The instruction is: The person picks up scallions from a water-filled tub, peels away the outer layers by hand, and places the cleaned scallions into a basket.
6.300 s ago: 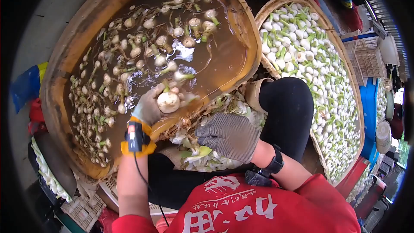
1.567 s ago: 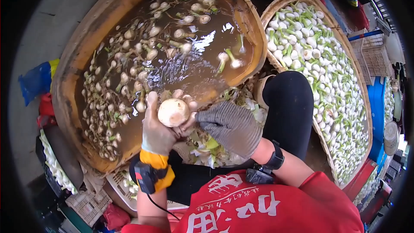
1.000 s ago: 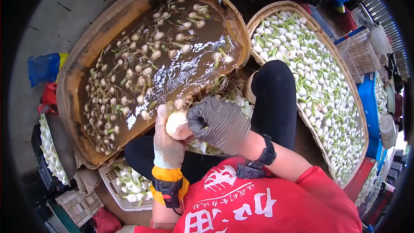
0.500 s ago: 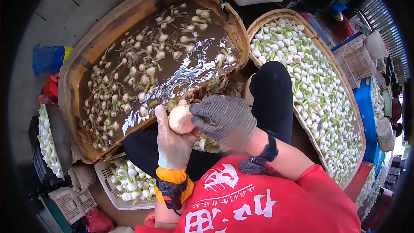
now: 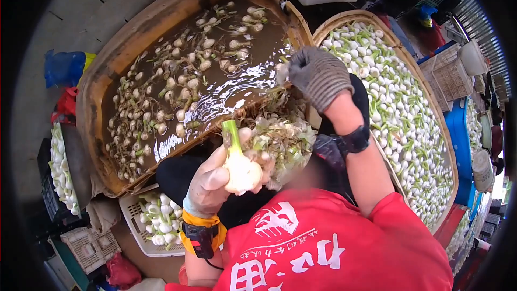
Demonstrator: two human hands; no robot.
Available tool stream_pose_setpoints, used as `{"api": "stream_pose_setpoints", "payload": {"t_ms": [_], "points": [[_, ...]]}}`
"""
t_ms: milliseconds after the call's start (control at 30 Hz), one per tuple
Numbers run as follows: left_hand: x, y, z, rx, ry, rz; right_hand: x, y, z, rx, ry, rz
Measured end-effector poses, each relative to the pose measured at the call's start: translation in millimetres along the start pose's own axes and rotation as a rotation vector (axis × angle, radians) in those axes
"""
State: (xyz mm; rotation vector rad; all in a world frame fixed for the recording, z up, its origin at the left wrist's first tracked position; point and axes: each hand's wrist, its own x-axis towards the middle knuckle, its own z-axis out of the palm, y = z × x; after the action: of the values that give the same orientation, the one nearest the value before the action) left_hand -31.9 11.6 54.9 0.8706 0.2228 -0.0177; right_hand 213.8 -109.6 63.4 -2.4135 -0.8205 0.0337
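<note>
The left hand (image 5: 207, 186) is holding a white bulb (image 5: 243, 177) below the near edge of the water tub (image 5: 90, 108), its fingers wrapping the bulb's left side and partly disappearing behind it, while the green stem (image 5: 231, 134) is pointing up toward that edge. The right hand (image 5: 319, 75) is hiding the tub's near right corner, its gloved fingers curling inward; a pale patch (image 5: 282, 73) is blurring at their tips, so I cannot tell whether they are gripping anything.
</note>
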Motion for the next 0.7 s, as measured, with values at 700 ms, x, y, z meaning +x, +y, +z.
{"api": "stream_pose_setpoints", "payload": {"t_ms": [700], "points": [[21.1, -15.6, 5.6, 1.129, 0.483, 0.155, -76.4, -39.0, 58.4, 0.468, -0.183, -0.132]]}}
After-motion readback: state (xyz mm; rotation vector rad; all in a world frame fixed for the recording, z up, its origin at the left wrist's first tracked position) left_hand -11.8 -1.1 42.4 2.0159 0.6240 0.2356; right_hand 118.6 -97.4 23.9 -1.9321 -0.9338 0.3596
